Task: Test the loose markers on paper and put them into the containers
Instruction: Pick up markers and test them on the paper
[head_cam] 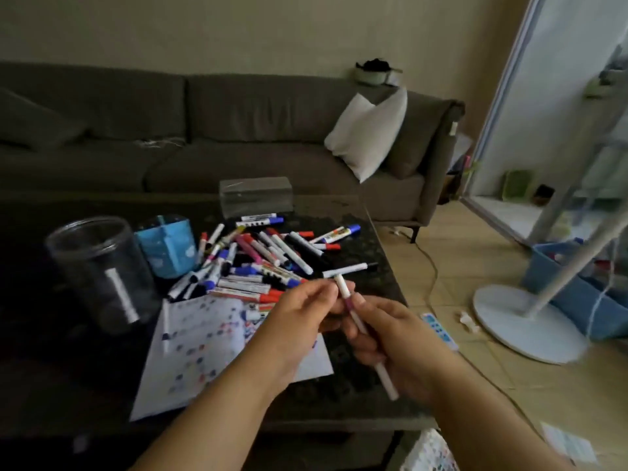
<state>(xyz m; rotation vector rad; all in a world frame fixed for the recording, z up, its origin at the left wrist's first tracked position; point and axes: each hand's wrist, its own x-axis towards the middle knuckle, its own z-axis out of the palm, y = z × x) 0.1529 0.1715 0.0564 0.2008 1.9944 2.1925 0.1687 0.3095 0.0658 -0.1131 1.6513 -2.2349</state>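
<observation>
A dark table carries a marker heap; nearer than the heap lies scribbled paper, above which the right hand grips a white marker and the left hand pinches its cap.

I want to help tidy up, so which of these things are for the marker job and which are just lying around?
For the job:
marker in both hands, left hand, right hand
pile of loose markers
scribbled test paper
clear jar
blue pen holder

Just lying about:
sofa
white pillow
fan base
remote on the floor
</observation>
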